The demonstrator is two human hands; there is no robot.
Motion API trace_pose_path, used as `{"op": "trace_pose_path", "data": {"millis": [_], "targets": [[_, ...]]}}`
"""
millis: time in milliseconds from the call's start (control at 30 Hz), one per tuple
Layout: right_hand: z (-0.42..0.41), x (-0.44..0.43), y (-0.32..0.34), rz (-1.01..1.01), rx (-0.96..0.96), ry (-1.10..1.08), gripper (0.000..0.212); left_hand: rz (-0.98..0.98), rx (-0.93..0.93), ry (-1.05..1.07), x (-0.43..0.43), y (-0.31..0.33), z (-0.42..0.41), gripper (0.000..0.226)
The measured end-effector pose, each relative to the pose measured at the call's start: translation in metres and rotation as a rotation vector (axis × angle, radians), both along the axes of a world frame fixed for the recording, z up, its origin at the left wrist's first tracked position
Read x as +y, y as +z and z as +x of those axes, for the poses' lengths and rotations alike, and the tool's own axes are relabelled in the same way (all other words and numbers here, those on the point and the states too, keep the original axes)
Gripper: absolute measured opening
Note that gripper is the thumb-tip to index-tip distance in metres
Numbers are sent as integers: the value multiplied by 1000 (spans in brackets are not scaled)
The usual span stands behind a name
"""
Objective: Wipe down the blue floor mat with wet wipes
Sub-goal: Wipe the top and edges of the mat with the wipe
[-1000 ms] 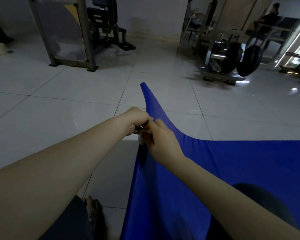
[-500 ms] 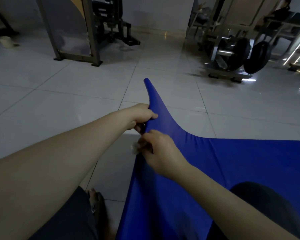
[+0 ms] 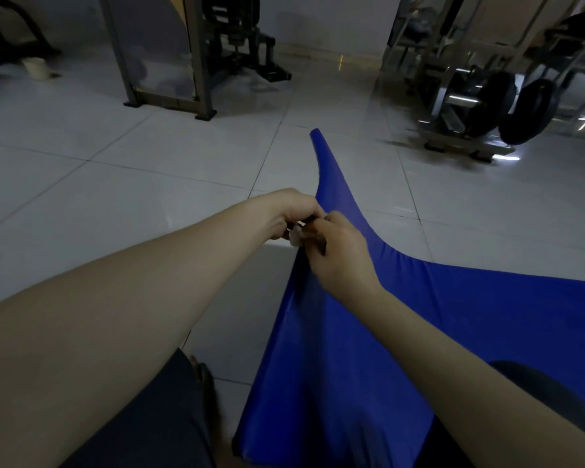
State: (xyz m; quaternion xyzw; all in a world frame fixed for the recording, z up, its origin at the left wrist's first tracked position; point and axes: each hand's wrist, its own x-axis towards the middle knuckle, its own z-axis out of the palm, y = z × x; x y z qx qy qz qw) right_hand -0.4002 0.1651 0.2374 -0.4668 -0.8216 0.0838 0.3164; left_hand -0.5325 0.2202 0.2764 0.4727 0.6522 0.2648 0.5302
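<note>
Blue and faintly glossy, the floor mat [image 3: 352, 349] fills the lower right of the frame; its left edge is lifted off the tiled floor [image 3: 115, 204] into a ridge that runs up to a raised corner tip just above centre; the step in hand looks to be wiping that lifted edge. The left hand [image 3: 284, 211], at centre, has its fingers curled round the edge, holding it up; the right hand [image 3: 343, 261], touching it from just below, pinches a small pale wet wipe [image 3: 295, 237] against the same edge, fingers bunched tight; how far the wipe wraps the edge is hidden behind the knuckles. To do it well, I judge the left should hold the edge taut while the right draws the wipe along it in one steady pull, folded over both faces; slack would let the mat buckle and the wipe skip. Both forearms reach forward from the bottom corners and meet at centre, wrists near straight; gym machines [image 3: 470, 96] stand at upper right.
</note>
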Motion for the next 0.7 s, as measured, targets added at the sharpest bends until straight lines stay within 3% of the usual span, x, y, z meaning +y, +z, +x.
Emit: {"op": "trace_pose_path", "data": {"millis": [233,300,367,500,600,700], "targets": [[-6,-89,-17,-75,-153,456,34,34,-47,46,8,-13,-6,22],[-3,-71,-16,41,-189,427,26,20,-54,18,7,-11,-4,24],[3,-36,-12,116,-118,254,16,-9,-22,-63,2,-7,-1,27],[21,5,-4,106,4,-25,16,15,63,-135,-6,-5,4,25],[14,-19,-11,66,30,49,14,51,108,-73,-1,-8,0,27],[5,-66,-19,-57,-29,330,21,56,87,46,5,-13,-8,31]]}}
